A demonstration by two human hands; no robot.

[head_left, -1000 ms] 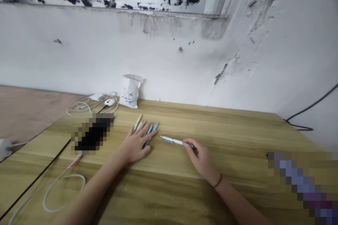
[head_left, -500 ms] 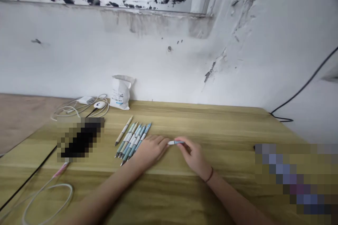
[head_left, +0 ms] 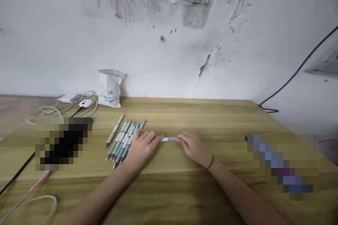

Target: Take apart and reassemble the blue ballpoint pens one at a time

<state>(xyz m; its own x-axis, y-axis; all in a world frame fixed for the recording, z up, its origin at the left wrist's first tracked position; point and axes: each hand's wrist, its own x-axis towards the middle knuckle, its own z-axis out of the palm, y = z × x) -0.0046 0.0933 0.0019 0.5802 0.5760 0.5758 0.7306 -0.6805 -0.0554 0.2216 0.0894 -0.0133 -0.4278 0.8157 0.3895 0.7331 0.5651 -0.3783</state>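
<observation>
Between my two hands, a blue and white pen [head_left: 170, 139] lies crosswise, just over the tabletop. My left hand [head_left: 144, 145] is closed on its white end, the fingers bent and partly hiding it. The fingertips of my right hand [head_left: 192, 146] pinch the blue end; a thin dark red band circles that wrist. Beside my left hand, several pens [head_left: 123, 140] in green, cream and blue lie slanted side by side, tips toward me, some partly covered by the hand. A single cream pen [head_left: 114, 130] rests a little apart, left of the group.
A white plastic packet [head_left: 109, 89] stands by the wall at the back of the wooden table [head_left: 211, 119]. White cables and an adapter [head_left: 69, 98] lie at the back left. A blurred dark object [head_left: 66, 142] is at left, another blurred item [head_left: 277, 165] at right.
My hands have moved slightly apart along the pen, so more of its white and blue barrel shows. The whole view has shifted a little.
</observation>
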